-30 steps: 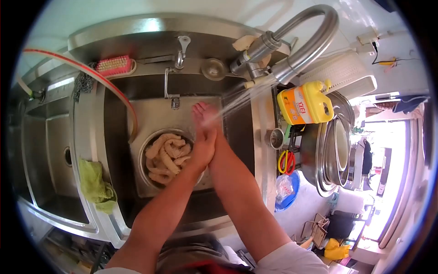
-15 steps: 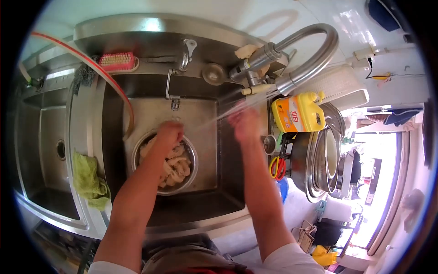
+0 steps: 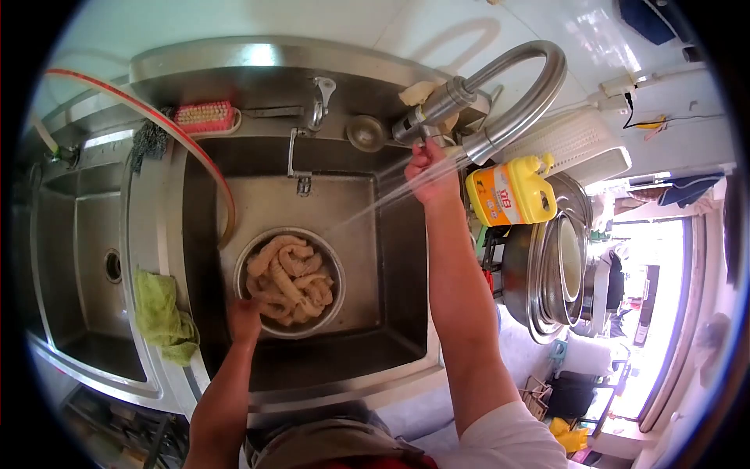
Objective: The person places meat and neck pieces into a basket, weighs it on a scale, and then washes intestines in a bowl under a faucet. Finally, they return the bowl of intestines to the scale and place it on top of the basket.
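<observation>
A round metal bowl [image 3: 337,301] stands in the large sink basin, holding pale, tan, folded strips [image 3: 289,273] that look like tripe or intestine. My left hand [image 3: 244,319] is at the bowl's lower left edge, fingers closed over the rim. At the upper right, my right hand [image 3: 432,176] reaches up to the tall faucet [image 3: 447,102], its fingers closed around the lever by the base. Water sprays from the curved spout [image 3: 480,144] down and left, passing across my right hand toward the bowl's right side.
A yellow detergent jug [image 3: 512,191] and stacked metal basins [image 3: 539,266] stand right of the sink. A red-striped hose [image 3: 195,148] hangs into the basin. A green cloth [image 3: 164,316] lies on the divider, a pink brush [image 3: 205,117] on the back ledge.
My left hand has gone from above the bowl's contents to its lower left rim. My right hand has risen to the faucet lever. Water sprays in both frames.
</observation>
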Tool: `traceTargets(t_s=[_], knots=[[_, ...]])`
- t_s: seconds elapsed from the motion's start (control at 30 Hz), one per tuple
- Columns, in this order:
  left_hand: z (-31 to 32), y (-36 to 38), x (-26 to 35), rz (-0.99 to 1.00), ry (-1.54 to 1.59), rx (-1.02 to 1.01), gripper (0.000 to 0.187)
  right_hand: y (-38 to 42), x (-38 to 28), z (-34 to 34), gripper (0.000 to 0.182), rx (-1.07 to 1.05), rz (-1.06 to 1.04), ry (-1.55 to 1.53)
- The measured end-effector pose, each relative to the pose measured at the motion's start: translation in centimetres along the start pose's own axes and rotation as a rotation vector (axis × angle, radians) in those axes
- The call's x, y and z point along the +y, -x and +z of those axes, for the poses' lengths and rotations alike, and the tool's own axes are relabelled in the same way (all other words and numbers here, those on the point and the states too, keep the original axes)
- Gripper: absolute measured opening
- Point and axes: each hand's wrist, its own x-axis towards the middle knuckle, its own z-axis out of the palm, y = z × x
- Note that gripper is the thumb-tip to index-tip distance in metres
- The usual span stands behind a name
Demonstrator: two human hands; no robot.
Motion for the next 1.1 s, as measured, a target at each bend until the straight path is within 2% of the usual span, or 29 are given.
traceTargets(t_s=[0.03, 0.13, 0.23, 0.27, 0.3, 0.37, 0.43, 0.5, 0.53, 0.57, 0.63, 0.73, 0.83, 0.9, 1.0, 1.1], knots=[[-0.1, 0.2, -0.8, -0.008, -0.033, 0.035, 0.027, -0.3, 0.3, -0.4, 0.015, -0.020, -0.012, 0.022], [1.1, -0.5, -4.4, 0.172, -0.191, 0.178, 0.034, -1.0, 0.8, -0.8, 0.014, -0.038, -0.111, 0.096], [1.1, -0.5, -3.0, -0.240, -0.217, 0.180, 0.040, 0.7, 1.3, 0.2, 0.014, -0.024, -0.145, 0.198], [1.8, -1.3, -5.1, -0.225, -0.035, 0.157, 0.042, 1.2, 1.1, 0.1, 0.016, -0.100, -0.108, 0.250], [2.1, -1.9, -5.9, -0.201, 0.150, 0.135, 0.045, 1.6, 1.3, 0.6, 0.019, -0.016, -0.121, 0.282], [1.8, -2.3, -5.8, -0.271, 0.194, 0.086, 0.043, 3.0, 2.6, 1.0, 0.025, 0.047, -0.154, 0.329], [1.6, -2.9, -5.3, -0.350, 0.233, 0.030, 0.042, 4.7, 6.1, -0.9, 0.022, -0.040, -0.159, 0.422], [1.7, -3.5, -5.7, -0.423, 0.277, 0.005, 0.040, 5.7, 11.7, -5.7, 0.029, -0.291, -0.184, 1.007], [1.9, -3.7, -6.0, -0.446, 0.305, 0.006, 0.039, 5.5, 17.1, -10.0, 0.034, -0.336, -0.058, 0.874], [2.4, -3.8, -6.3, -0.441, 0.344, 0.034, 0.038, 6.8, 18.8, -10.2, 0.044, -0.660, -0.269, 1.538], [3.3, -4.2, -7.6, -0.406, 0.344, 0.066, 0.037, 8.4, 23.1, -10.2, 0.059, -0.708, -0.200, 1.467], [3.6, -5.1, -8.7, -0.335, 0.258, 0.076, 0.035, 8.3, 27.9, -10.1, 0.073, -0.578, -0.182, 1.579], [3.0, -3.9, -5.7, -0.297, 0.207, 0.099, 0.034, 8.7, 29.2, -9.8, 0.081, -0.627, -0.081, 1.814], [1.8, -2.1, -1.0, -0.246, 0.156, 0.168, 0.033, 8.6, 29.6, -10.2, 0.082, -0.618, -0.094, 1.667], [2.4, -1.8, -0.2, -0.034, 0.347, 0.305, 0.033, 8.8, 29.3, -10.5, 0.080, -0.592, -0.027, 1.588], [1.8, -0.6, 3.5, -0.155, 0.363, 0.313, 0.033, 8.3, 29.8, -11.0, 0.077, -0.579, -0.020, 1.607]])
